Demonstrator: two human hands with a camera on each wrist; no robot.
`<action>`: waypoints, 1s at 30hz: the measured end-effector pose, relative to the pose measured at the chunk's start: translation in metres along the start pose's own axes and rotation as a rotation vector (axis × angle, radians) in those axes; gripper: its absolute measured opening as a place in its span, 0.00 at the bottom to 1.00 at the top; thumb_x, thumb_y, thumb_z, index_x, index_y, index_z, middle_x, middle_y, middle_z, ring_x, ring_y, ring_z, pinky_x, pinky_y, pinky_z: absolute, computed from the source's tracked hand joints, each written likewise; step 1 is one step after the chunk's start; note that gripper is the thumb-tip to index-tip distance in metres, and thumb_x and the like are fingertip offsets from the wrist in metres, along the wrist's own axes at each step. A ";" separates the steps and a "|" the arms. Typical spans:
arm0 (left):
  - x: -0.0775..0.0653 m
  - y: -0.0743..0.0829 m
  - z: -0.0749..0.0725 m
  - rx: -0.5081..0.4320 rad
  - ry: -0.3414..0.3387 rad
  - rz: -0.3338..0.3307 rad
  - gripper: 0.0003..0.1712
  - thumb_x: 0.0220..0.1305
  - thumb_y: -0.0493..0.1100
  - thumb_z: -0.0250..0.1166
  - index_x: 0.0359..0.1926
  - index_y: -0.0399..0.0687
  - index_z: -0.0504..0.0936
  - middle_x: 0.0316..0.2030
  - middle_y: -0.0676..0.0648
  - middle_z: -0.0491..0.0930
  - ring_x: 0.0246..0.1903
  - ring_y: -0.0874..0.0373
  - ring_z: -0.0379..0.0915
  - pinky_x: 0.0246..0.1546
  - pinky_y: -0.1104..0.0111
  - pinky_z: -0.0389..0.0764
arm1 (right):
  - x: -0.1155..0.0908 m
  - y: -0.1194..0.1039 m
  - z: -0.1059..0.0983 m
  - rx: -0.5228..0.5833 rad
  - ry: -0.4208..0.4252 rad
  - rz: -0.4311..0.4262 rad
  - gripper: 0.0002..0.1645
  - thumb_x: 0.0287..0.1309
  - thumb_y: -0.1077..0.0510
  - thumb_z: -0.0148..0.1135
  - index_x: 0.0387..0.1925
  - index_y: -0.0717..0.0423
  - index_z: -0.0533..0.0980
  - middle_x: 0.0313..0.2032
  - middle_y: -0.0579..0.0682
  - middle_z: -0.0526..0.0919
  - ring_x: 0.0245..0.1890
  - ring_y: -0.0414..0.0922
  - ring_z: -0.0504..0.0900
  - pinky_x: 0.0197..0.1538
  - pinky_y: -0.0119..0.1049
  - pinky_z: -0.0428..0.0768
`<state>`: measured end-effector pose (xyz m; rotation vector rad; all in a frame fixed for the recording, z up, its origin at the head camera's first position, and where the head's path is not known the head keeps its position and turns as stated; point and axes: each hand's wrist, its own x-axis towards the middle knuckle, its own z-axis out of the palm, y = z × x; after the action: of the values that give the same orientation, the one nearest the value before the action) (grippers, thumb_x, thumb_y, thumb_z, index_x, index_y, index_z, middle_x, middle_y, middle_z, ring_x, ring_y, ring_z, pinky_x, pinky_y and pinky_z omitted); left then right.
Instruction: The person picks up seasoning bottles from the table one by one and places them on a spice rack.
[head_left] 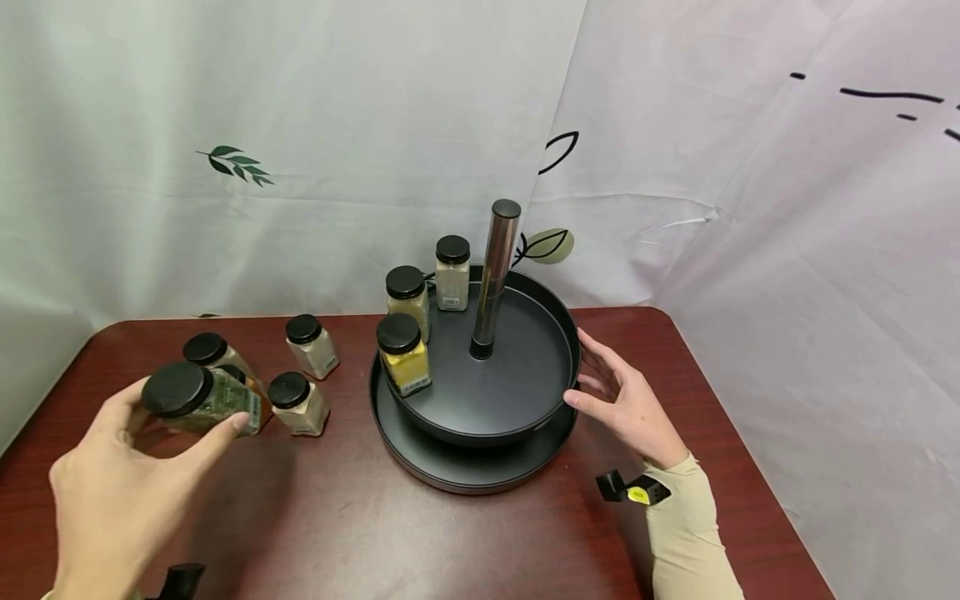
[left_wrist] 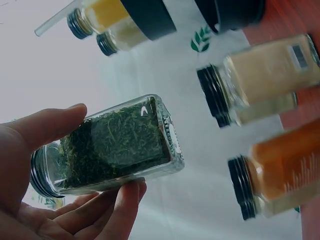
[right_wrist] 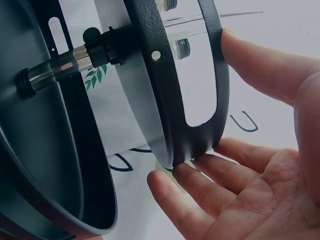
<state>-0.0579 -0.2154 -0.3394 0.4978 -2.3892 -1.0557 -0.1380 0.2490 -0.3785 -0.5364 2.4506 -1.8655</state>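
Observation:
My left hand point(head_left: 123, 483) holds a square glass spice jar point(head_left: 225, 404) of dried green herbs, tilted, above the table's left side. In the left wrist view the thumb lies along one side of the herb jar point(left_wrist: 117, 142) and fingers support the other. My right hand point(head_left: 630, 408) grips the right rim of the upper tray point(head_left: 517, 383) of a black two-tier spice rack, thumb at the top edge and fingers underneath, as the right wrist view shows at the slotted wall point(right_wrist: 170, 100). A yellow spice jar point(head_left: 407, 367) and two pale ones stand on that tray's left side.
Several black-lidded jars stand on the left of the brown table point(head_left: 337, 517), among them two pale jars point(head_left: 300, 412) and an orange one point(left_wrist: 280, 170). The lower tray point(head_left: 465, 479) sits under the upper one. A metal post point(head_left: 495, 279) rises from the rack; a white curtain hangs behind.

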 end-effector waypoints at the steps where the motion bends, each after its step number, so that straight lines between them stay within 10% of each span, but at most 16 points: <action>1: -0.002 0.002 0.001 -0.005 -0.009 -0.002 0.39 0.41 0.48 0.86 0.56 0.60 0.80 0.31 0.76 0.78 0.29 0.84 0.73 0.38 0.86 0.64 | 0.000 0.000 0.000 0.000 0.000 0.002 0.48 0.60 0.67 0.69 0.77 0.52 0.58 0.74 0.53 0.63 0.71 0.51 0.66 0.63 0.33 0.74; 30: -0.034 0.061 0.025 -0.129 -0.096 0.338 0.41 0.32 0.39 0.88 0.54 0.56 0.83 0.32 0.61 0.84 0.33 0.78 0.76 0.36 0.87 0.72 | -0.002 -0.002 0.001 -0.002 0.000 0.001 0.49 0.60 0.66 0.70 0.77 0.53 0.57 0.74 0.52 0.62 0.72 0.52 0.64 0.63 0.35 0.73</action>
<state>-0.0521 -0.1453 -0.3169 -0.0046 -2.3570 -1.0864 -0.1358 0.2483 -0.3775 -0.5350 2.4528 -1.8627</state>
